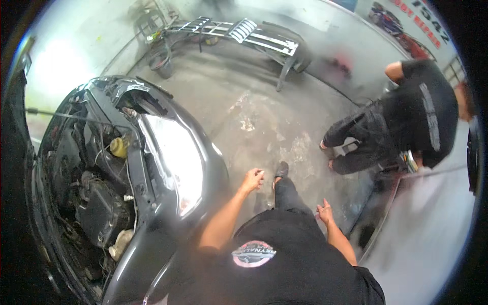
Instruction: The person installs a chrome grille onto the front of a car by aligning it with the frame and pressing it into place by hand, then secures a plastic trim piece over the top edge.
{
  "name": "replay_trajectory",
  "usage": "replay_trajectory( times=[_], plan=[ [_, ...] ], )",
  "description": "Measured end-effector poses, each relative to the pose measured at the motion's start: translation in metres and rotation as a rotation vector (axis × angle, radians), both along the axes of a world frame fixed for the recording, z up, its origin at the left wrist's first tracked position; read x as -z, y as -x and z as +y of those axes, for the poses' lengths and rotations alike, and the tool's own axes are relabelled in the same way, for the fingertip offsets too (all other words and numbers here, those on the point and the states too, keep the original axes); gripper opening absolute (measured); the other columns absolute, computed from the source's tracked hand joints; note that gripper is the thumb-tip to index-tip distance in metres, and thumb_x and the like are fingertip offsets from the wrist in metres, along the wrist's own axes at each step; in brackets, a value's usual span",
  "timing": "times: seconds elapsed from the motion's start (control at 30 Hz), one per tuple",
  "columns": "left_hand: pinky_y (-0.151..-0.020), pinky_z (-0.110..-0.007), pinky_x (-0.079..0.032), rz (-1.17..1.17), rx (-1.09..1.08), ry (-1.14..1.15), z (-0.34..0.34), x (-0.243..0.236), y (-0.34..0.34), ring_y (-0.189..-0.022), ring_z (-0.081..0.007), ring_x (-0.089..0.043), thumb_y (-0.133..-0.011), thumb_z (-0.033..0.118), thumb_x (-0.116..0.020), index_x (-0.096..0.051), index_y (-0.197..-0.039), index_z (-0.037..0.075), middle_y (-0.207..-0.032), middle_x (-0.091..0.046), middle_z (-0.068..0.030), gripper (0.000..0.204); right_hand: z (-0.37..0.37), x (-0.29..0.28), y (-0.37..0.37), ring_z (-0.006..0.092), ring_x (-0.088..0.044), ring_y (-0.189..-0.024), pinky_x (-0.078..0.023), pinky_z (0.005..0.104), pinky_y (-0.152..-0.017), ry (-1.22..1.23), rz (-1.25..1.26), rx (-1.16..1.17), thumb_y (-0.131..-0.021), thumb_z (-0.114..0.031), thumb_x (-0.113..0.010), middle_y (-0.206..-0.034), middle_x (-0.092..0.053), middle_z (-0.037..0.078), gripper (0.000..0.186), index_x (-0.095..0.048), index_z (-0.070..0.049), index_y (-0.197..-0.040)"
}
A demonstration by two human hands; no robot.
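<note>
Leftward, the car (pixel 147 185), glossy, dark and curved, its engine bay (pixel 101 208) exposed, with a bright headlamp (pixel 175 162) and rounded yellow reservoir (pixel 119 147). Near it, the left hand (pixel 252 180) has curled fingers; whether they grip anything cannot be told. The right hand (pixel 324 210), farther off, has fingers loosely bent and released. Beyond, blotched floor (pixel 254 122); slatted parts (pixel 242 30) on a slim-railed stand (pixel 272 46); a co-worker (pixel 406 117) in black.

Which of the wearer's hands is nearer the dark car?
Left. The left hand is to the right of the dark car, apart from it; the right hand is farther right.
</note>
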State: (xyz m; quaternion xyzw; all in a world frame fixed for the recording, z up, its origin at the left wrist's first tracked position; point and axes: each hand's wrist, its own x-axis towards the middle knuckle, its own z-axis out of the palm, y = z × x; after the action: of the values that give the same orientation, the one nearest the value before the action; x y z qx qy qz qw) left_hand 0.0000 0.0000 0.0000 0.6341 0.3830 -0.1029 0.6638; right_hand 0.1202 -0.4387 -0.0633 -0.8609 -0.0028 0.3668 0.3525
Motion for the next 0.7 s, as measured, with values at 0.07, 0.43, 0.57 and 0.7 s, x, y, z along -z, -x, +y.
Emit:
replay_trajectory(
  times=[0.07, 0.43, 0.57, 0.7],
  plan=[
    [-0.083, -0.046, -0.057, 0.112, 0.021, -0.012, -0.005, 0.025, 0.031, -0.092, -0.0352, -0.071, -0.095, 0.041, -0.062, -0.064, -0.127, 0.006, -0.107, -0.073, -0.0174, 0.048, -0.003, -0.001, 0.005, 0.0203, -0.066, -0.062, -0.053, 0.0375, -0.047, 0.092, 0.108, 0.075, -0.096, -0.013, -0.061, -0.087, -0.070, 0.017, 0.070, -0.028, -0.006, -0.157],
    [-0.051, -0.036, -0.052, 0.226, -0.339, -0.568, 0.158, 0.097, -0.068, -0.059, -0.0199, -0.067, -0.094, 0.031, -0.065, -0.065, -0.118, -0.003, -0.092, -0.071, -0.0146, 0.042, 0.282, 0.030, -0.439, 0.0199, -0.065, -0.066, -0.054, 0.0351, -0.054, -0.137, -0.775, -0.536, -0.093, -0.013, -0.063, -0.085, -0.068, 0.014, 0.066, -0.036, -0.003, -0.152],
    [-0.084, -0.043, -0.053, 0.513, -0.315, -0.264, 0.169, 0.095, -0.114, -0.096, -0.0323, -0.071, -0.091, 0.035, -0.065, -0.069, -0.113, -0.003, -0.105, -0.072, -0.0231, 0.044, 0.422, -0.025, -0.476, 0.0206, -0.066, -0.066, -0.056, 0.0347, -0.056, -0.180, -0.078, -0.262, -0.094, -0.014, -0.062, -0.087, -0.068, 0.015, 0.068, -0.031, -0.004, -0.155],
    [-0.094, -0.048, -0.049, 0.368, -0.258, -0.294, 0.254, 0.133, -0.157, -0.110, -0.0363, -0.066, -0.096, 0.038, -0.060, -0.065, -0.124, -0.004, -0.119, -0.068, -0.0260, 0.051, 0.554, -0.051, -0.509, 0.0279, -0.069, -0.067, -0.059, 0.0407, -0.056, -0.291, 0.240, -0.212, -0.097, -0.013, -0.059, -0.094, -0.068, 0.020, 0.074, -0.019, -0.006, -0.159]
  ],
)
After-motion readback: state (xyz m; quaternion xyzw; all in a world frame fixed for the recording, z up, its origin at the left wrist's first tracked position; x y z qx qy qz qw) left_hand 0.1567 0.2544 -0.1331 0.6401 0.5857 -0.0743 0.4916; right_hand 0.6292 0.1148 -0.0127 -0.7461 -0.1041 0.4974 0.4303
